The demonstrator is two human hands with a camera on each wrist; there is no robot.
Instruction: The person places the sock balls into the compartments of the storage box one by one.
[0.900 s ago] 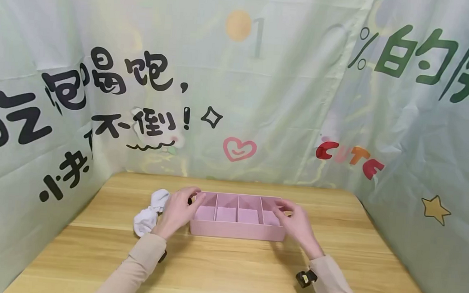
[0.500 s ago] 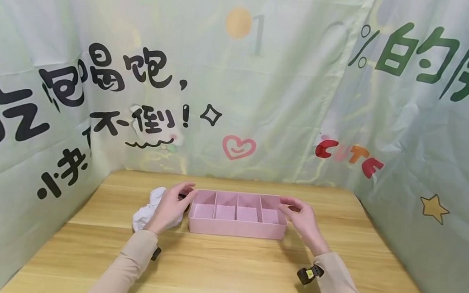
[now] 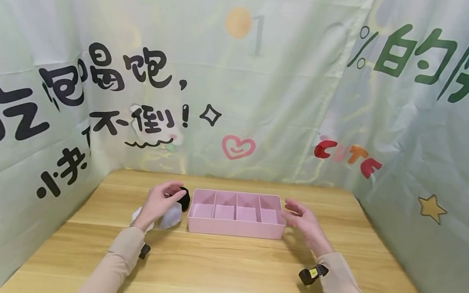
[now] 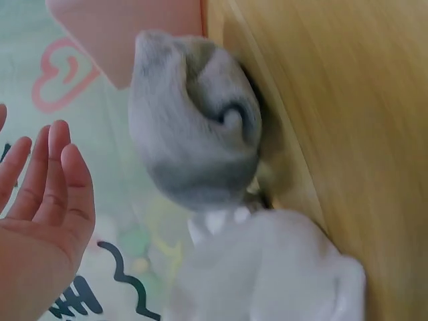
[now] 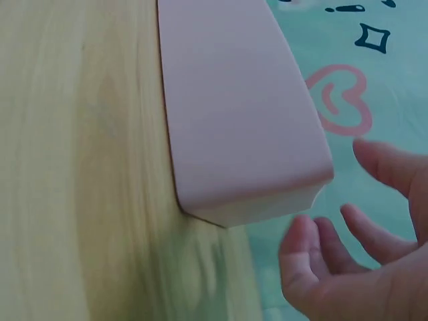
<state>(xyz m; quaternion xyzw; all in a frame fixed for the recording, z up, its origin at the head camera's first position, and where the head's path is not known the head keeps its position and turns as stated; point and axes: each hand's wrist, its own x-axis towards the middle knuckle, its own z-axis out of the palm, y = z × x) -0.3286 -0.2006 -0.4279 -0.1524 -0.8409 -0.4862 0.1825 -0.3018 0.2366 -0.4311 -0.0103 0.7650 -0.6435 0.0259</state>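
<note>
A pink box (image 3: 236,228) with several compartments in a row stands on the wooden table. To its left lie a black bundle (image 3: 185,200), a grey balled-up sock (image 4: 194,127) and a white one (image 4: 267,274); they look like rolled socks. My left hand (image 3: 159,202) is above these bundles with loosely bent fingers, holding nothing; in the head view it partly covers them. In the left wrist view, the left hand (image 4: 50,207) is apart from the grey sock. Beside the box's right end, my right hand (image 3: 307,222) has relaxed, spread fingers around nothing.
Printed fabric curtains (image 3: 278,99) enclose the wooden table (image 3: 225,273) at the back and both sides. Each wrist carries a small black camera, such as the right wrist camera (image 3: 311,274).
Both hands have moved outward from the box's ends. The left has gone left over the bundles, uncovering the black one; the right has shifted slightly right. The box stays nearly in place.
</note>
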